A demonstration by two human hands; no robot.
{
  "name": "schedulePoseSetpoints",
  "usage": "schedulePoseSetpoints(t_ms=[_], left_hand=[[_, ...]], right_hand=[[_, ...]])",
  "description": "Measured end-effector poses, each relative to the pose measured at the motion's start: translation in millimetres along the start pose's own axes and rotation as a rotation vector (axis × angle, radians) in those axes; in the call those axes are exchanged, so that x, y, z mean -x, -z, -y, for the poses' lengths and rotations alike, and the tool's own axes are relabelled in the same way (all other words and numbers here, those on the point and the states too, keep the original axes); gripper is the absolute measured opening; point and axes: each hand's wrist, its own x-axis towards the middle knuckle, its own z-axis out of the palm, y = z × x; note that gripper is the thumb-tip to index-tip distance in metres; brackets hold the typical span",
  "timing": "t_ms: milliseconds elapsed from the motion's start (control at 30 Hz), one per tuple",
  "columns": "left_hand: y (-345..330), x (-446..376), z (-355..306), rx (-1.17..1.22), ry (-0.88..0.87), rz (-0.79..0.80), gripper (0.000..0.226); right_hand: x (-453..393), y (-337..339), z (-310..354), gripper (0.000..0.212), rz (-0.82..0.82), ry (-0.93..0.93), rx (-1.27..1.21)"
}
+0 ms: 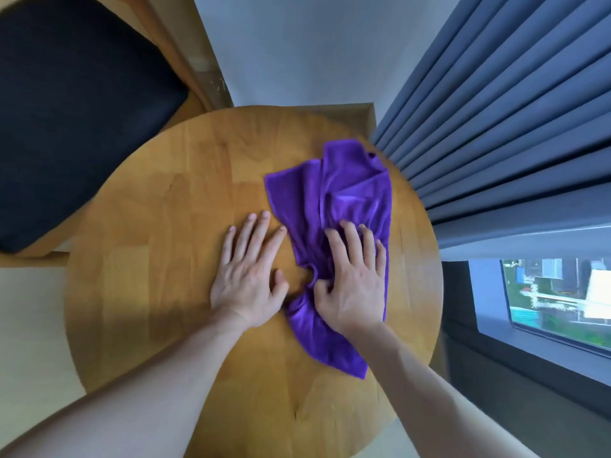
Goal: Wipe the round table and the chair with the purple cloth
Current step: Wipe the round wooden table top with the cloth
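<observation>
A purple cloth [344, 200] lies crumpled on the right half of the round wooden table [158, 246]. My right hand [353, 279] presses down on the cloth's middle, fingers spread and slightly bent, thumb tucked into a fold. Just left of the cloth, my left hand [251, 276] rests flat on the bare wood with straight fingers, its thumb close to the cloth's edge. The chair [76, 117] stands at the upper left, its black seat cushion in a wooden frame, touching or close to the table's rim.
Blue-grey curtains [496, 110] hang right beside the table's far right edge. A window [555, 292] with a dark sill sits low at the right. A white wall is behind the table, and pale floor shows at the left.
</observation>
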Motion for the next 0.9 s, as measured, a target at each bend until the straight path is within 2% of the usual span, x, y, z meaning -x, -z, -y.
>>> schedulePoseSetpoints(t_ms=[100, 200, 400, 533, 633, 900], left_hand=[[-1.9, -1.8, -0.4, -0.019, 0.001, -0.014, 0.069], [-3.1, -0.3, -0.8, -0.042, -0.009, -0.001, 0.066], [-1.1, -4.7, -0.7, -0.027, 0.001, -0.009, 0.066], [-2.1, -5.1, 1.0, -0.044, -0.002, 0.005, 0.071], [-3.7, -5.2, 4.1, -0.037, -0.008, 0.0, 0.069], [-0.3, -2.2, 3.3, 0.004, -0.013, -0.006, 0.069]], right_hand=[[50.8, 2.4, -25.5, 0.08, 0.061, 0.087, 0.048], [54.5, 7.0, -43.2, 0.086, 0.066, 0.163, 0.125], [-29.6, -6.1, -19.1, 0.09, 0.099, 0.278, 0.19], [-116.4, -5.5, 13.6, 0.086, 0.038, 0.233, 0.17], [-142.7, -6.7, 30.9, 0.082, 0.024, 0.198, 0.161], [-21.9, -4.6, -25.6, 0.082, -0.025, 0.159, 0.0]])
